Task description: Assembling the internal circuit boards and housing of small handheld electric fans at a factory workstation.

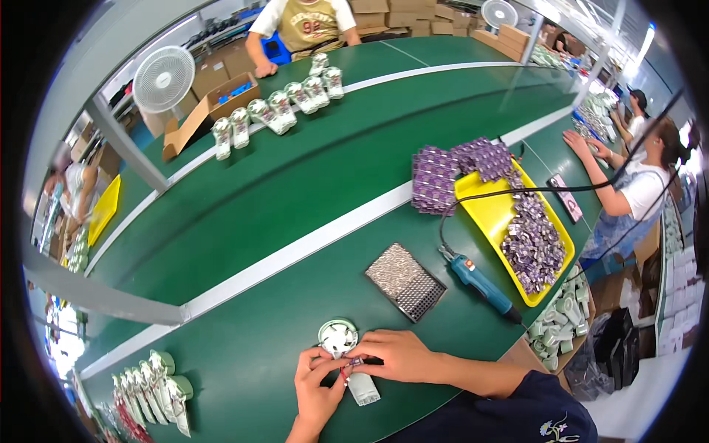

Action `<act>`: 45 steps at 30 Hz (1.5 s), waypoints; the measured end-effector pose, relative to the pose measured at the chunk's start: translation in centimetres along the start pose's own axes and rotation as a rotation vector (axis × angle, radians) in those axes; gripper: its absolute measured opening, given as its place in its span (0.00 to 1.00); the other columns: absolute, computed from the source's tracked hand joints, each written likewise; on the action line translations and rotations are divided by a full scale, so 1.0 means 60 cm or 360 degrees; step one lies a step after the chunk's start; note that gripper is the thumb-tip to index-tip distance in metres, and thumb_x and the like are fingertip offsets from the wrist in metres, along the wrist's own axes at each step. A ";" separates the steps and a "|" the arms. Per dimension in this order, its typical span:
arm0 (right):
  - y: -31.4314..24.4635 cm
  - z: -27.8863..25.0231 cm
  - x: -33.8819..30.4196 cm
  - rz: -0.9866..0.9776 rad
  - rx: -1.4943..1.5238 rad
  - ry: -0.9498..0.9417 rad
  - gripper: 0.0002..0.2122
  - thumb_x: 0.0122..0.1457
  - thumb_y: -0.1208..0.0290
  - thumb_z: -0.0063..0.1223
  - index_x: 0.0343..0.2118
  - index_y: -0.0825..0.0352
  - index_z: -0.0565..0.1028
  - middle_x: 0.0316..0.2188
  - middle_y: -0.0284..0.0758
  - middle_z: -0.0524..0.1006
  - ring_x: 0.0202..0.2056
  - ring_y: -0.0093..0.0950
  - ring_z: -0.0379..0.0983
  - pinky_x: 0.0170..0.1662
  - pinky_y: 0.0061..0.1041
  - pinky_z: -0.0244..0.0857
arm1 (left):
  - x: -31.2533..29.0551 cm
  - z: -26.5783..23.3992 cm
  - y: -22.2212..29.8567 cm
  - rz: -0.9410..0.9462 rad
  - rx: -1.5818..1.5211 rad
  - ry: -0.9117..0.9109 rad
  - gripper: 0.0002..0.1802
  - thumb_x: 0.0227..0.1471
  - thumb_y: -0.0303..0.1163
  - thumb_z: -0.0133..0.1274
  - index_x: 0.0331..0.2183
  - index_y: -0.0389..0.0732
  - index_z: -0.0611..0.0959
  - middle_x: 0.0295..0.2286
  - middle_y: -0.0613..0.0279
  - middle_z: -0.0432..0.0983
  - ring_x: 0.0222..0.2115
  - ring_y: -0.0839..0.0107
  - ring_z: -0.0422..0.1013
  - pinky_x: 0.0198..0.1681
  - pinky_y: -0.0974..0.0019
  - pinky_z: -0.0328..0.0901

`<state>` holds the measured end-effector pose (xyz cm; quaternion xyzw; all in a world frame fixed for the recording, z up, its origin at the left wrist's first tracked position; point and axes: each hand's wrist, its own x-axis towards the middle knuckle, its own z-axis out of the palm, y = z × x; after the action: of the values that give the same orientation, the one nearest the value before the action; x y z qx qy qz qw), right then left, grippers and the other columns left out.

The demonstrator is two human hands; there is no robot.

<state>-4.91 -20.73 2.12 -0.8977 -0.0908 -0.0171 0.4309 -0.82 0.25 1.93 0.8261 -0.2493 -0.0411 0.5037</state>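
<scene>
Item: pale-green plastic housing, round-headed, long-handled (362,387), on the green tabletop (244,362) beneath my hands; long axis from round head, far and slightly left, to handle end, near and slightly right.
Item: small purple block-like part (357,362), over the housing's middle.
My right hand (399,357): fingertips pinched on the part, from the right.
My left hand (317,384): fingertips gathered at its left; grip cannot be told.
Nearer hand: neither.

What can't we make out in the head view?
All in the head view:
Small purple part: mostly covered by the fingers of the left hand and right hand; full shape unclear.
Pale green plastic body with round head: middle hidden by both hands.
Yellow plastic tray: floor partly buried under small purple-silver parts.
Pale green curved housings, lower left: overlapping, uncountable.
</scene>
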 end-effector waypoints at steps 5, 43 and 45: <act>0.008 -0.047 -0.038 0.0077 -0.0065 0.0044 0.19 0.61 0.56 0.60 0.54 0.53 0.77 0.37 0.28 0.79 0.38 0.29 0.78 0.38 0.30 0.74 | 0.032 0.031 0.014 0.0000 0.0042 -0.0112 0.11 0.41 0.17 0.68 0.31 0.38 0.88 0.39 0.59 0.72 0.33 0.69 0.76 0.35 0.68 0.69; 0.687 -0.140 -0.899 0.2662 -0.0544 0.1322 0.34 0.60 0.63 0.52 0.69 0.66 0.58 0.63 0.57 0.65 0.63 0.49 0.63 0.67 0.43 0.57 | 0.043 0.054 -0.035 0.0237 0.0122 -0.0069 0.06 0.55 0.23 0.63 0.37 0.37 0.83 0.34 0.58 0.76 0.32 0.68 0.73 0.38 0.67 0.71; 0.713 -0.069 -0.693 0.2883 -0.0467 0.1345 0.39 0.58 0.54 0.57 0.70 0.60 0.54 0.62 0.56 0.65 0.59 0.55 0.66 0.61 0.50 0.61 | 0.014 0.035 -0.023 0.0052 0.0043 0.0210 0.08 0.48 0.17 0.66 0.34 0.32 0.86 0.32 0.60 0.73 0.32 0.71 0.71 0.35 0.69 0.68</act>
<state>-37.95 -56.32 -32.77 -0.5932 0.7882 -0.0109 0.1637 -0.24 -1.34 -0.14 0.8295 -0.2295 0.0249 0.5085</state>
